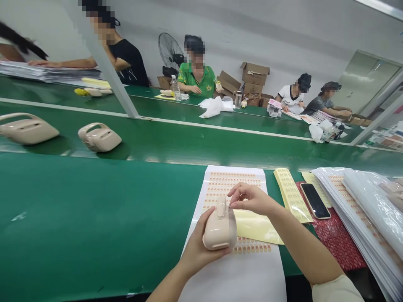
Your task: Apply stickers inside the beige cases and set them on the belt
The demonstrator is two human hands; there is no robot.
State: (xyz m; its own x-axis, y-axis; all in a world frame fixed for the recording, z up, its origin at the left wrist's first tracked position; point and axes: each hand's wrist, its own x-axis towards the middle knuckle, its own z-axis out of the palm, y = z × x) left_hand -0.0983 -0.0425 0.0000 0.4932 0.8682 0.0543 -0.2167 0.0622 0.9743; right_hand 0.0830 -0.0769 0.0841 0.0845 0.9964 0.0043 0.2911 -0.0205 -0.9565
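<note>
A glossy beige plastic housing with a loop handle [217,233] is held over the sticker sheet, its handle pointing up and away. My left hand [195,248] wraps round its left side and underside. At its upper right side is my right hand [250,198], thumb and forefinger pinched close to the handle; anything between those fingertips is too small to make out. Beneath both hands lies a long white sheet [233,279] with rows of small orange stickers. A yellow backing strip [260,230] rests across it, partly behind the housing.
Two similar beige housings [102,138] [31,128] stand on the green belt at left. To the right are a yellow label sheet [292,195], a phone [315,201] on red bubble wrap [340,241] and stacked sheets [355,218]. Several people sit across the belt; a slanted post [107,58] rises at left.
</note>
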